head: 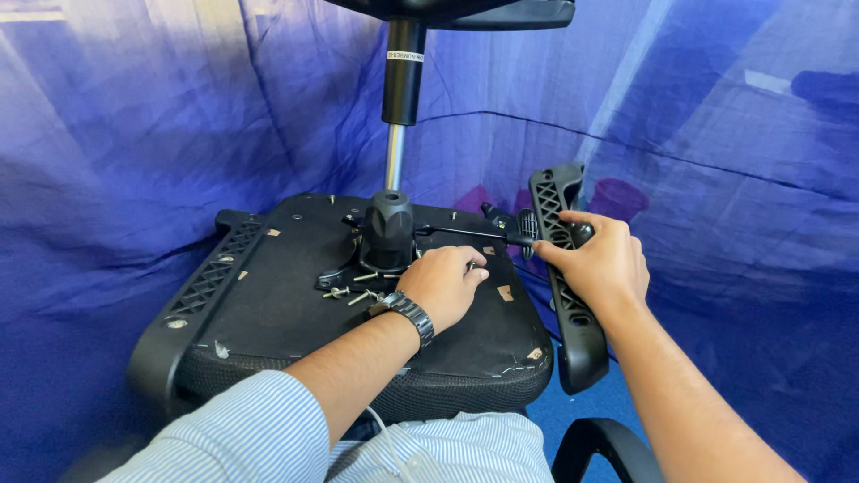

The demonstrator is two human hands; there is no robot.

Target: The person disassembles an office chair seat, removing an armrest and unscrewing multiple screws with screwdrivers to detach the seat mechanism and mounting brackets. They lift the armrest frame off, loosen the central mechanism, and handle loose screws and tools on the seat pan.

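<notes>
The detached armrest bracket (565,268) stands against the seat's edge, clamped in the right hand (601,265). The left hand (445,284) rests curled, knuckles down, on the upturned seat underside (268,295); whether it pinches anything I cannot tell. Loose screws (351,293) lie just beside it, so the bracket looks not yet fastened. The opposite bracket (210,279) appears mounted. The gas cylinder (401,98) rises beyond both hands.

Creased blue-violet fabric sheeting (152,116) is hanging all around as a backdrop, daylight glowing through it at upper left. Blue carpet floor (586,402) is showing at lower right.
</notes>
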